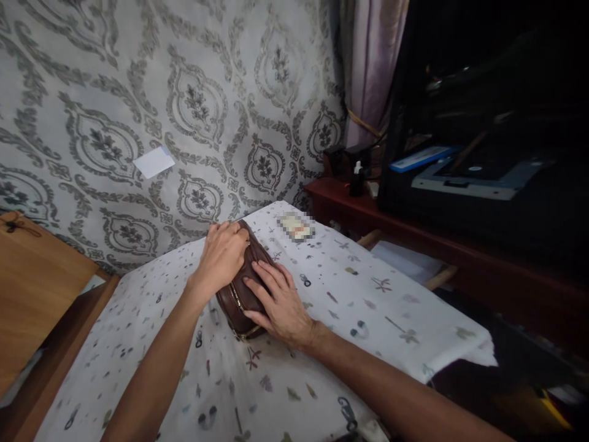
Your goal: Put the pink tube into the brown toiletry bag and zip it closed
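Note:
A dark brown leather bag (238, 300) with a gold-toned zipper lies at a slant on the patterned white cloth (161, 319). At its far end, my left hand (225, 252) has its fingers bent down over the top edge; the fingertips are hidden, and anything pinched there does not show. My right hand (281, 304) rests with spread fingers on the bag's right side, its thumb close to the zipper.
A blurred card-like item (296, 227) lies beyond the bag. A dark red shelf (335, 202) carries a small dropper bottle (357, 179). Left stands a wooden panel (41, 294); a large black screen (478, 98) is at right.

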`<state>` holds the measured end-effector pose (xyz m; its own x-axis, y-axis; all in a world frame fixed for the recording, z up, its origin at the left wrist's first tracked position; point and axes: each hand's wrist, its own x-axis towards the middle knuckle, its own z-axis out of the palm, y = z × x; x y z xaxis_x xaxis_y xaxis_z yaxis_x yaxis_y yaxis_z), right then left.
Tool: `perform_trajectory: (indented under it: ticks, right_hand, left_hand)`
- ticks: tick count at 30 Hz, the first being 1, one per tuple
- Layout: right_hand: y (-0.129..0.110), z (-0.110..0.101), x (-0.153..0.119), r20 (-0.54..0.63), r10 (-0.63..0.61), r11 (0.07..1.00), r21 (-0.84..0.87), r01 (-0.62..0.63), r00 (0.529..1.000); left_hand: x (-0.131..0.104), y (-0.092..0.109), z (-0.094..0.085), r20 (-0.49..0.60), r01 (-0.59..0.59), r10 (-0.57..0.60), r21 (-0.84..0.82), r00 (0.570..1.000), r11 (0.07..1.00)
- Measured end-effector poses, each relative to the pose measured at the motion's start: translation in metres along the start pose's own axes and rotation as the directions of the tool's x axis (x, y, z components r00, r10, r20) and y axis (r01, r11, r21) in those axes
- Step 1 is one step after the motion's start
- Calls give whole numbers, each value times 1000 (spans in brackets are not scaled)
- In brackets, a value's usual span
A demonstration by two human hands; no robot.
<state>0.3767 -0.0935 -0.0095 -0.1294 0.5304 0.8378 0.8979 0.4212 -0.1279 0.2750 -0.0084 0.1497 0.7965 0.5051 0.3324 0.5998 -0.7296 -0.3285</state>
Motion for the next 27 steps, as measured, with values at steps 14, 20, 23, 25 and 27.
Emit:
perform_trajectory:
  ticks: [14, 20, 23, 25, 27]
  right_hand:
    - [3, -9, 2, 19, 23, 999, 29, -23, 1000]
    - [3, -19, -7, -53, 44, 998, 37, -42, 998]
    - [3, -21, -13, -35, 53, 998, 27, -52, 998]
    - [3, -20, -16, -36, 47, 999, 16, -46, 998]
    - [4, -19, -17, -48, 42, 999, 9, -42, 998]
  left_hand:
    - [-11, 3, -8, 48, 8, -3, -118, 999, 993]
    - [-13, -1, -8, 93, 10, 2, -136, 996, 991]
    - [-13, -1, -7, 85, 21, -9, -140, 996, 990]
    - [-12, 0, -6, 76, 26, -16, -133, 997, 991]
    - [-12, 0, -5, 67, 23, -14, -145, 998, 989]
